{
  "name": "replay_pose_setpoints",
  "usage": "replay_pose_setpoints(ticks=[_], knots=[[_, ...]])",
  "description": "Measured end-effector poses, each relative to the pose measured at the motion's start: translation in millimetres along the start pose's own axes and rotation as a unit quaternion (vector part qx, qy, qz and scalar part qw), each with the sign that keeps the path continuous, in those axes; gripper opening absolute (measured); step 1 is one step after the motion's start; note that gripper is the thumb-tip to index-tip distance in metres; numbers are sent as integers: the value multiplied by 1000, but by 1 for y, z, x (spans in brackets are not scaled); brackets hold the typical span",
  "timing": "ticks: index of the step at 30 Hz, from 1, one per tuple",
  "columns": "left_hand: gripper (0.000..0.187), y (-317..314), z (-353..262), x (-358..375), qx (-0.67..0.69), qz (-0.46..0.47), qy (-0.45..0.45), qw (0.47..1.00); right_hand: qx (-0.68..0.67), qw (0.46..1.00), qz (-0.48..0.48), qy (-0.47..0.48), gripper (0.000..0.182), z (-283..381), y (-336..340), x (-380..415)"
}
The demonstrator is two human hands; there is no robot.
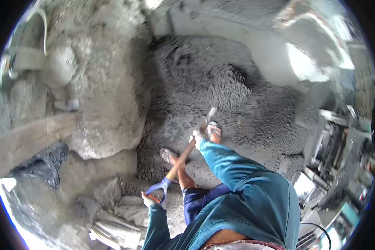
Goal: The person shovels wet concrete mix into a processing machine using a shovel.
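A shovel (180, 161) with a wooden shaft and a blue D-shaped handle slants across the ground in front of me. My left hand (149, 200) is closed around the blue handle at the near end. Further down, my right hand (198, 137) grips the shaft close to the metal socket. A mound of grey gravel (229, 91) lies just beyond the socket, and the shovel's blade cannot be made out there. Behind that mound spreads a larger dark gravel pile (187, 58). My feet in sandals stand on the gravel, one beside the right hand.
A big rough stone-like mass (108, 91) rises on the left, with a wooden beam (33, 139) against it and a black plastic sheet (46, 164) below. A grey wall (246, 41) borders the pile at the back. Scrap pieces (327, 141) clutter the right side.
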State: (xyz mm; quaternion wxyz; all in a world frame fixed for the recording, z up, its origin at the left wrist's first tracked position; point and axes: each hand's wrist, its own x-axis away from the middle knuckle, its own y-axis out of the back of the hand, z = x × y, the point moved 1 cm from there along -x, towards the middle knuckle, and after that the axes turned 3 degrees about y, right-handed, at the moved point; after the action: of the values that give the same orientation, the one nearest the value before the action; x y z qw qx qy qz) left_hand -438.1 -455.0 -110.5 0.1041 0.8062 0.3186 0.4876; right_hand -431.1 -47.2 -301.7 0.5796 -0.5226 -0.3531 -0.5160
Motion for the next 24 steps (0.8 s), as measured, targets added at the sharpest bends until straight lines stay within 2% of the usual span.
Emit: replay_pose_setpoints(ticks=[1, 2, 4, 7, 9, 10, 11, 13, 15, 16, 17, 18, 19, 20, 21, 23, 24], knots=[[47, 10, 11, 2, -14, 15, -10, 1000, -9, 999, 32, -2, 17, 33, 12, 53], [52, 24, 22, -6, -40, 43, 11, 998, -11, 997, -69, 38, 23, 40, 26, 74], [64, 8, 19, 11, -95, 123, 57, 986, 37, 991, -107, 70, 31, 87, 61, 129], [76, -45, -1, 67, -150, 300, 170, 927, -7, 964, -222, 143, 20, 142, 130, 150], [73, -99, 4, 91, -197, 331, 111, 916, -77, 955, -171, 228, 13, 201, 151, 216], [71, -126, -4, 128, -218, 369, 103, 898, -110, 944, -149, 272, 10, 235, 157, 258], [66, -150, -4, 162, -223, 416, 94, 877, -113, 919, -172, 336, 8, 267, 167, 289], [61, -183, -17, 267, -225, 439, 58, 868, -125, 886, -97, 435, 9, 326, 187, 357], [56, -202, -28, 369, -227, 561, -3, 796, -140, 863, 10, 486, 13, 387, 204, 429], [55, -212, -20, 410, -183, 613, -3, 768, -231, 837, 38, 494, 12, 418, 223, 442], [54, -220, -11, 450, -136, 662, -1, 737, -296, 815, -42, 497, 7, 448, 224, 470], [50, -222, -16, 489, -166, 733, -171, 637, -237, 799, 54, 550, 9, 477, 260, 477], [47, -215, -24, 528, -187, 769, -334, 512, -249, 782, 59, 568, 15, 493, 267, 504], [45, -202, -30, 572, -122, 780, -472, 393, -318, 768, 75, 552, 16, 510, 281, 519], [42, -187, -39, 608, -50, 760, -592, 262, -324, 751, 98, 567, 14, 505, 274, 548], [41, -169, -63, 640, 83, 739, -664, 83, -269, 757, 108, 586, 14, 488, 247, 595], [42, -162, -72, 633, 80, 742, -663, 60, -252, 742, 130, 607, 14, 480, 242, 603]])
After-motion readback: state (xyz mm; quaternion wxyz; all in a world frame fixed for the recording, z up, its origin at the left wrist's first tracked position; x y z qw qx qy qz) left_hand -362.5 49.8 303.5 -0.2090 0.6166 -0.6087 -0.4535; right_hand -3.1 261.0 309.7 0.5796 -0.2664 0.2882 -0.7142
